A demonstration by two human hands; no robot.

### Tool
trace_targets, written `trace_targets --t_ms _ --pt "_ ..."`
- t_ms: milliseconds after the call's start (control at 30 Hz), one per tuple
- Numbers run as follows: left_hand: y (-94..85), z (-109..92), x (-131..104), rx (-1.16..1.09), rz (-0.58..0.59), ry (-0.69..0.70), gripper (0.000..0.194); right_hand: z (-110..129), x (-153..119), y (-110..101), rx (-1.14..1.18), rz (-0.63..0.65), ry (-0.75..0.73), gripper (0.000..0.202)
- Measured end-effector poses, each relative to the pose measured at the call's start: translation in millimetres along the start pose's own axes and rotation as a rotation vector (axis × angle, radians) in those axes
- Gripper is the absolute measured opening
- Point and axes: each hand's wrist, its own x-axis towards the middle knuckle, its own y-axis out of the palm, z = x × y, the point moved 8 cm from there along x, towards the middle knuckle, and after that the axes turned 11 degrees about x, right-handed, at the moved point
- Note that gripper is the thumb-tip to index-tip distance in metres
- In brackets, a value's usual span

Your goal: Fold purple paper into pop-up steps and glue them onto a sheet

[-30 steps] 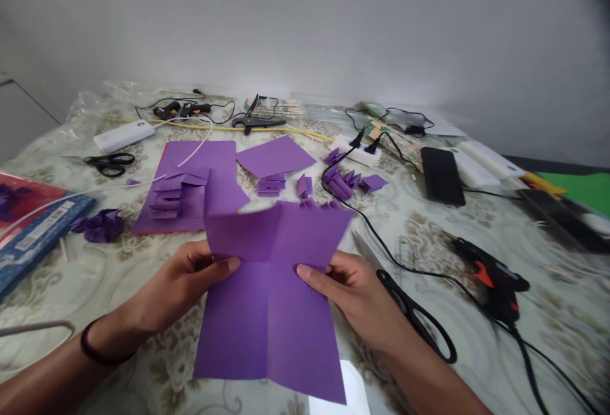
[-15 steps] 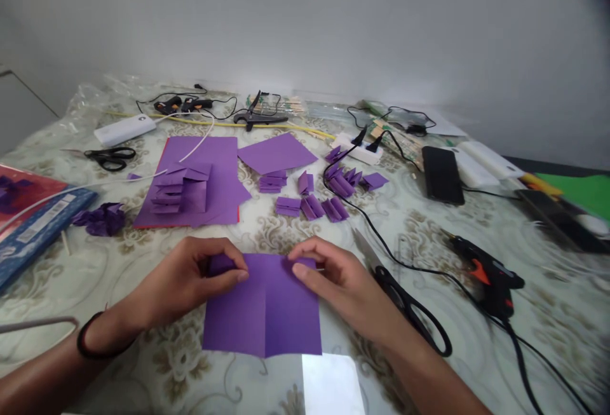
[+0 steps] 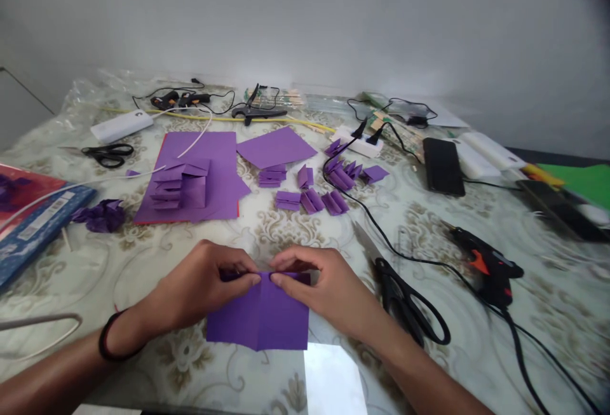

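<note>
A purple sheet of paper (image 3: pixel 260 319) with a crease down its middle is between my hands, low in the centre of the view. My left hand (image 3: pixel 204 285) pinches its far edge just left of the crease. On the other side of the crease, my right hand (image 3: pixel 326 288) pinches the same edge between thumb and fingers. The thumbs are close together, and the fingers hide part of that edge. Beside my right forearm lie large black-handled scissors (image 3: pixel 405 294), blades partly apart.
Several small folded purple papers (image 3: pixel 312 200) lie beyond my hands. Left of them is a stack of purple sheets (image 3: pixel 222 180). A black glue gun (image 3: pixel 490 269) with its cord lies at right, near a phone (image 3: pixel 443 167). Crumpled purple paper (image 3: pixel 100 215) sits at left.
Both hands have slid inward along the paper's far edge, closer to the crease and to each other. That far edge has come nearer to me, so the sheet looks shorter.
</note>
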Motion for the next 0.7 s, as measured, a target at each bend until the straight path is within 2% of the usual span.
trace_targets --t_ms 267,500,600,700 --pt "7.0 -3.0 -1.2 -0.039 0.005 0.011 0.023 -5.2 0.8 12.4 0.044 0.051 0.037 0.010" --pt "7.1 -9.2 -5.8 -0.032 0.002 0.054 0.022 2.4 -2.0 18.4 0.036 0.096 0.018 0.006" --pt "0.2 -7.6 -6.5 -0.044 0.027 0.035 0.025 4.2 -1.9 12.7 0.026 0.099 0.006 0.007" --pt "-13.6 -3.3 -5.1 -0.079 0.041 0.010 0.027 4.2 0.1 -3.7 0.002 0.087 -0.004 0.006"
